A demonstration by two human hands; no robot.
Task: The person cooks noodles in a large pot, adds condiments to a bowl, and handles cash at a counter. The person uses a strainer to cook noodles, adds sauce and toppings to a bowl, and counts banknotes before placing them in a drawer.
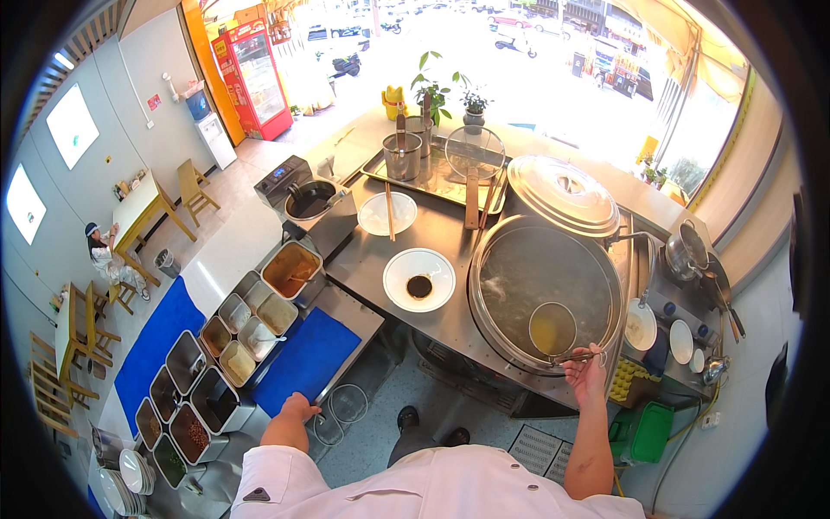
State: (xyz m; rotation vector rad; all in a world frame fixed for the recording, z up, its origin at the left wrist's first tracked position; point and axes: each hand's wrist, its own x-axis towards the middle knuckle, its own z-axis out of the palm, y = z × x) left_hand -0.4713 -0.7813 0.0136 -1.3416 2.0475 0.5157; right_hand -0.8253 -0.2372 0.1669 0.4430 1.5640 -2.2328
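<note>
My right hand [586,375] grips the handle of a round metal noodle strainer [552,329], whose basket hangs at the near right of a large steaming pot [519,269]. Something yellowish shows in the basket. My left hand [300,407] rests at the near edge of a blue mat [311,357] on the side counter, its fingers partly hidden. Left of the pot, a white bowl [401,277] holds dark liquid. Behind it, chopsticks [390,211] lie across a second white bowl [369,217].
A metal lid [563,188] stands behind the pot, beside a tray [447,194] with strainers. Seasoning tubs [249,318] and ingredient bins [194,415] line the left. A fryer [311,204] sits at the back left. A faucet [648,259] rises right of the pot. A person [107,256] sits far left.
</note>
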